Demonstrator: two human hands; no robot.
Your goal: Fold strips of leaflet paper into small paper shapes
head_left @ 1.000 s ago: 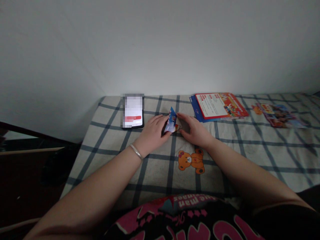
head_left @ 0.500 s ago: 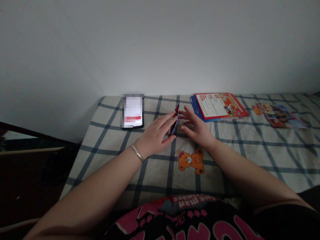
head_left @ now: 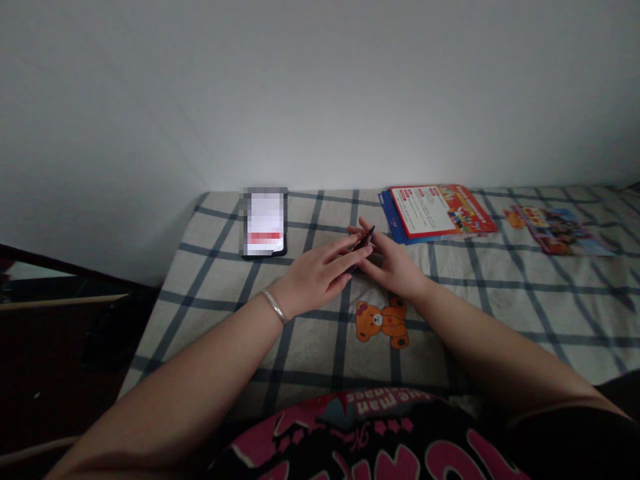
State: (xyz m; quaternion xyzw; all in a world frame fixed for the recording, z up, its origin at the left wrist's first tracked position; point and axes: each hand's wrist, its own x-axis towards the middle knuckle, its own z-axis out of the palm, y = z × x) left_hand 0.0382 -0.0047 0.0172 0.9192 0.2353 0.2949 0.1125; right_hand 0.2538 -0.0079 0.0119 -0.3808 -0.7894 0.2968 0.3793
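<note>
Far left, from where I stand: a dark, shadowed area (head_left: 45, 373) beyond the edge of the surface, contents too dim to make out. Checked cloth (head_left: 200, 320), pale with blue-grey bands, covers the surface, which meets a plain wall (head_left: 320, 93) behind. Near that left end, a phone (head_left: 265, 217) lies face up, screen lit, part of it blurred. Next, a silvery bracelet (head_left: 275, 307) on the left wrist, then the left hand (head_left: 320, 272), holding a small, dark, thin card (head_left: 368, 237) with its fingers reaching across it. Card stands tilted between the two hands, mostly hidden by fingers. Just nearer the person, an orange bear print (head_left: 383, 323) on the cloth. Right hand (head_left: 393, 263) close against the card's other side, fingers curved in, narrow; I cannot tell whether it grips. Beyond it, near the wall, a stack of red and blue printed sheets (head_left: 435, 213), overlapping. Farthest right, well apart from the hands, a colourful picture piece (head_left: 565, 230) lies flat.
</note>
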